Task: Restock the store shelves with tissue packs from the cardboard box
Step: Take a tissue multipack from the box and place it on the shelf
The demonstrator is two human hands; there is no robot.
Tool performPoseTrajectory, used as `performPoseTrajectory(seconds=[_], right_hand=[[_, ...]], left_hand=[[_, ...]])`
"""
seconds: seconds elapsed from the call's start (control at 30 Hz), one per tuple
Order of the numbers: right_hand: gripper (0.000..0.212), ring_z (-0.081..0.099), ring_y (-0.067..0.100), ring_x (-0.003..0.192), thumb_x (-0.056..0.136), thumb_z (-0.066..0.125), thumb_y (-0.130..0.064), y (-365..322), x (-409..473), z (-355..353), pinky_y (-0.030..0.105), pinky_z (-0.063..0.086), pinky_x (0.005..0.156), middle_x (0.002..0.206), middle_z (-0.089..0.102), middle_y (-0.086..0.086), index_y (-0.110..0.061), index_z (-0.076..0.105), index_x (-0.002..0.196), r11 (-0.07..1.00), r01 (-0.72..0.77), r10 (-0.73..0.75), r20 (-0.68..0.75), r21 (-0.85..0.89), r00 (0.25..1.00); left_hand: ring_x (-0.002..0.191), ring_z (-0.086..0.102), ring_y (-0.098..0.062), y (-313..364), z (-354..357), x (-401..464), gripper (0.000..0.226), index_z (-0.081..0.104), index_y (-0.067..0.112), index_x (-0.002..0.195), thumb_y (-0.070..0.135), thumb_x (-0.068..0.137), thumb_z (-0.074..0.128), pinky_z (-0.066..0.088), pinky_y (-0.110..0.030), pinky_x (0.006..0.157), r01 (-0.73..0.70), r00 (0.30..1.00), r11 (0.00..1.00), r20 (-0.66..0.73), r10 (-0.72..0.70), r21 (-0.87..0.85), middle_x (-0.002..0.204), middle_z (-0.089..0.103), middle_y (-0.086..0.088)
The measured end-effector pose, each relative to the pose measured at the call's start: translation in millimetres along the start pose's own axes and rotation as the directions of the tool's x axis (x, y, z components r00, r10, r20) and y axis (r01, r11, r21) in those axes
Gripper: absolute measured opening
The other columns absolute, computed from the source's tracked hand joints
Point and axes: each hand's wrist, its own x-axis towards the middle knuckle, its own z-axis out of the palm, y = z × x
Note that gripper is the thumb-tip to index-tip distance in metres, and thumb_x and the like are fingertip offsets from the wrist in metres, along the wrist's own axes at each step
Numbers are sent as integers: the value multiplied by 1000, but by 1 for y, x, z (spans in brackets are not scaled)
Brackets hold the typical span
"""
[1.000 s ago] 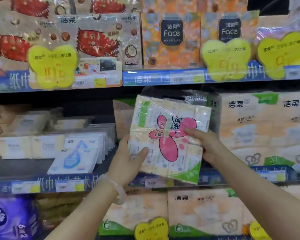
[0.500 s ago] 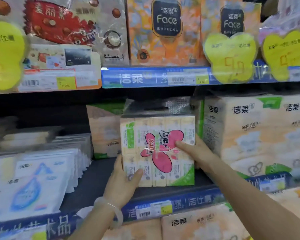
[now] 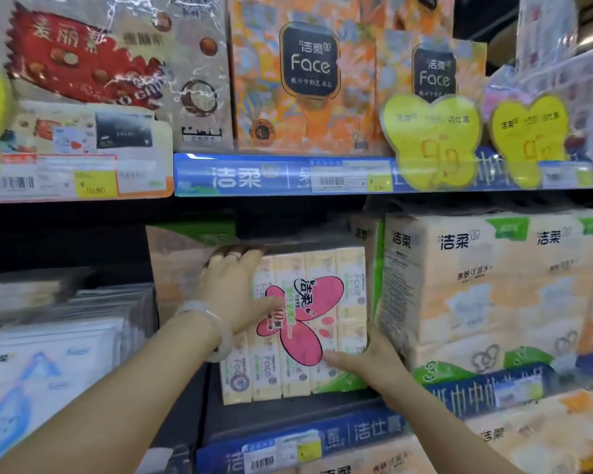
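A cream tissue pack (image 3: 322,268) with a pink butterfly label stands upright on the dark middle shelf (image 3: 274,415). My left hand (image 3: 235,292), with a pale bangle on the wrist, is wrapped around the pack's upper left corner, fingers over its top edge. My right hand (image 3: 367,364) grips its lower right corner, thumb on the front face. The pack sits against a large cream pack (image 3: 476,285) on its right. The cardboard box is out of view.
Behind the held pack stands another cream pack (image 3: 182,254). Flat white and blue packs (image 3: 59,336) are stacked at the left. The upper shelf holds orange "Face" packs (image 3: 302,77) and yellow butterfly price tags (image 3: 432,138). More cream packs (image 3: 534,436) fill the shelf below.
The pack went from tilted in the air to upright on the middle shelf, further in and rightward. My left hand climbed from its lower left to its top left; my right dropped to its lower right.
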Motion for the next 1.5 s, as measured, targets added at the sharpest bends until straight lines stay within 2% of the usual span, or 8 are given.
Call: performPoseTrajectory(seconds=[0.2,0.33,0.43,0.57,0.77,0.93,1.23,1.5], right_hand=[[70,63,6,94,57,89,-15,-70,1,-22,21,54,79,105,65,-11,-25,54,117,947,290,-306,-111,-138,946],[67,59,17,102,58,88,-36,-117,16,-34,28,44,85,104,63,-9,-23,58,117,612,509,-522,174,-606,835],[76,45,28,119,73,75,-43,-122,22,-18,37,35,99,126,53,5,-18,43,138,236,398,-511,235,-887,827],[105,13,29,142,68,79,-43,-101,9,2,40,19,117,150,17,11,-20,16,149,460,313,-428,101,-831,898],[124,-11,31,146,67,82,-40,-66,-4,16,40,9,118,155,-26,12,-29,-9,150,734,117,-282,-144,-669,949],[126,-29,31,141,73,71,-54,-41,1,24,43,-3,118,149,-38,15,-22,-27,145,575,102,-289,-84,-812,954],[135,-28,35,140,69,78,-47,-40,1,36,47,-4,118,150,-34,18,-25,-40,130,582,57,-277,-131,-811,952],[115,-22,32,144,75,74,-45,-36,-27,31,47,-3,118,155,-26,12,-25,-11,150,474,143,-286,2,-869,958]], left_hand=[[115,48,-23,-18,7,-34,66,49,20,125,55,72,67,42,-36,94,7,917,820,-323,-234,-573,113,55,3],[109,56,-19,-23,58,-62,71,50,30,118,68,60,64,46,-43,94,203,936,607,-30,-351,-768,115,60,5],[109,54,-12,-27,80,-59,61,53,28,115,61,66,70,40,-28,94,433,898,503,313,-308,-748,115,59,11],[124,48,-19,-38,79,-39,115,21,27,143,54,51,84,37,-43,107,431,892,414,311,-327,-802,135,50,5],[122,49,-18,-21,78,-19,62,39,31,130,50,77,65,37,-38,105,361,915,239,292,-278,-901,128,54,7],[135,35,-22,-5,98,-8,95,15,32,147,70,69,54,29,-45,112,365,910,265,282,-304,-892,148,36,4],[132,41,-24,-10,97,-8,125,13,40,145,89,40,59,33,-47,110,432,889,291,349,-297,-854,148,37,3],[144,5,-26,-3,87,-62,107,-11,27,147,36,78,71,14,-44,115,348,920,642,115,-376,-684,157,8,-10]])
